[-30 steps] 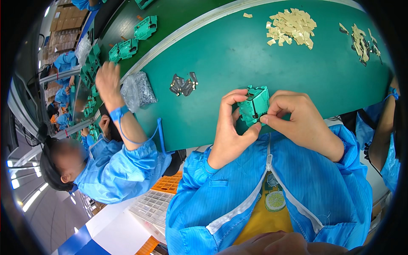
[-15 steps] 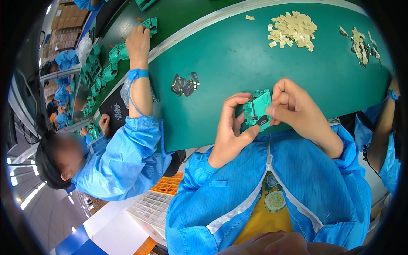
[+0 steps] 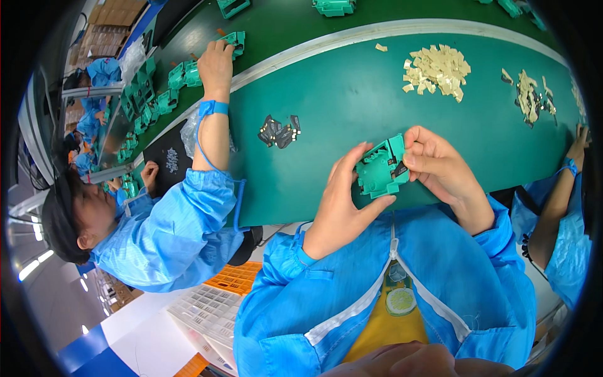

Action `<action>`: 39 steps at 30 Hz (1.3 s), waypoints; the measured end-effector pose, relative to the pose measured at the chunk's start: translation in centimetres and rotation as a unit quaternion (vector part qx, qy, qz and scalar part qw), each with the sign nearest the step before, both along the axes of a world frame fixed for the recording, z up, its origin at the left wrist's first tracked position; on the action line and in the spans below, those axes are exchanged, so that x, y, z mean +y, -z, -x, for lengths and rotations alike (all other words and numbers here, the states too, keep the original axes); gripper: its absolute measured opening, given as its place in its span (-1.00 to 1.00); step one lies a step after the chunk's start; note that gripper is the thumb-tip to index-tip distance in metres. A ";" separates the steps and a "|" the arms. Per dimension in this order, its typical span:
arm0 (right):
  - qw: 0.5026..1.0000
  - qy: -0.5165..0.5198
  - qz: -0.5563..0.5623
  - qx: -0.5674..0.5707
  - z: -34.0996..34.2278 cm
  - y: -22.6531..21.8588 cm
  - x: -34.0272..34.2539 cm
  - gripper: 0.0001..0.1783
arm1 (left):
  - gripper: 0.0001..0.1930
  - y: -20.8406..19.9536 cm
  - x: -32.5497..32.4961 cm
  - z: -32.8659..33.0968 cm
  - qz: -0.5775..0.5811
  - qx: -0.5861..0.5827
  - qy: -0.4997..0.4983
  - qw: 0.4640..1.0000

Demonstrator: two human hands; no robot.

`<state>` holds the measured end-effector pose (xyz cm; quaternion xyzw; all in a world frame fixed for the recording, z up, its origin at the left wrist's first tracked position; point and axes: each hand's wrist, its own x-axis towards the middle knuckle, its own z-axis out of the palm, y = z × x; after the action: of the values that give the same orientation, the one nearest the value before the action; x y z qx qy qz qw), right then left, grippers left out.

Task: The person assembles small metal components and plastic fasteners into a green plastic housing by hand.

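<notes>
My left hand [image 3: 339, 210] grips a green plastic housing [image 3: 377, 173] by its left side, the thumb along its lower edge and the fingers behind. The housing is tilted, with its hollow, ribbed face turned up. On its right part sits a small flat black piece [image 3: 400, 168]. Thumb and fingers of my right hand [image 3: 443, 164] are closed on the housing's right edge, beside that piece; the exact fingertip contact is partly hidden. Both hands are above the near edge of the green table [image 3: 326, 81].
Small black pieces [image 3: 279, 131] lie left on the table. A cream-coloured paper pile [image 3: 438, 72] and a mixed black-and-cream pile [image 3: 529, 97] lie farther right. Beyond the pale rail [image 3: 352, 30], green housings [image 3: 333, 6] stand on a belt. A co-worker's arm [image 3: 215, 125] reaches there; another's arm [image 3: 562, 195] is at right.
The housing has been turned in my hands, from its panel side to its hollow side. My right fingers have come onto its right edge. The whole view has shifted slightly.
</notes>
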<state>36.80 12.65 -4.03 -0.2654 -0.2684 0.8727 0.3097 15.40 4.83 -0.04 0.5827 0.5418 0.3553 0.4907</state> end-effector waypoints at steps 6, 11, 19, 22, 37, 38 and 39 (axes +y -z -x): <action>0.999 0.043 -0.015 -0.006 1.3 -0.2 -0.8 -0.72 | -0.06 -1.2 0.2 0.4 -0.170 0.214 -0.018 0.962; 0.995 0.054 -0.066 -0.052 2.6 -2.2 -1.0 -0.63 | -0.13 -1.2 0.5 1.4 -0.222 0.246 -0.030 0.943; 0.975 0.101 -0.106 -0.169 2.1 -5.5 4.2 -0.54 | -0.15 -2.0 0.8 5.4 -0.306 0.172 -0.052 0.935; 0.931 0.217 -0.186 -0.225 -0.1 -6.4 11.6 -0.49 | -0.25 -0.7 1.0 7.4 -0.315 0.170 -0.083 0.930; 0.631 0.349 -0.416 -0.554 -0.3 -1.1 22.8 -0.63 | -0.66 2.5 -1.2 10.3 -0.319 0.137 -0.117 0.930; 0.650 0.314 -0.460 -0.517 4.2 -2.1 19.9 -0.69 | -0.70 2.9 -2.1 10.9 -0.327 0.140 -0.091 0.930; 0.692 0.224 -0.488 -0.482 7.3 -3.3 16.9 -0.74 | -0.74 3.0 -2.5 10.9 -0.344 0.134 -0.050 0.928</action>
<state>29.47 29.58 -0.77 -0.5138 -0.7012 0.2757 0.4102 4.46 2.38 -3.05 0.7298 0.4758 0.4625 0.1649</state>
